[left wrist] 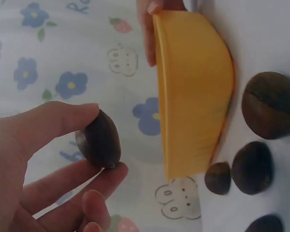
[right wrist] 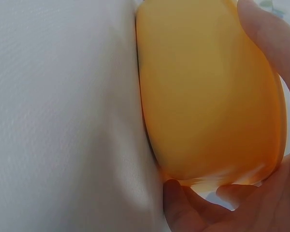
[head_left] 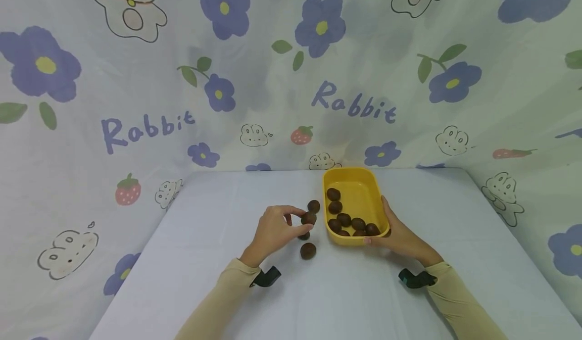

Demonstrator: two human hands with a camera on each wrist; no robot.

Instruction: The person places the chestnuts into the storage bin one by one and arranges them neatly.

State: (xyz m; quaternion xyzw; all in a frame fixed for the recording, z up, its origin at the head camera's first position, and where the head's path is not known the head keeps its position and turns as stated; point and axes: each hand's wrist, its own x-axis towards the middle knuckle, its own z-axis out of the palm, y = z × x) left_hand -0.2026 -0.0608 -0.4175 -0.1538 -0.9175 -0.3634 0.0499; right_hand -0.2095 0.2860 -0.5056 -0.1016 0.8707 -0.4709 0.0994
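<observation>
Head view: left hand (head_left: 273,233) pinches a brown nut (head_left: 308,219) just left of the yellow tub (head_left: 359,196), right hand (head_left: 402,240) grips the tub's near-right corner. It's only a fingertip hold, so that round nut could slip; a hard tug might tip the tub. Inside, more nuts (head_left: 344,220) bunch along the left and near sides.

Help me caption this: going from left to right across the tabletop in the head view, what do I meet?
Left sleeve, left hand, pinched brown nut, yellow container, right hand, right sleeve.
</observation>
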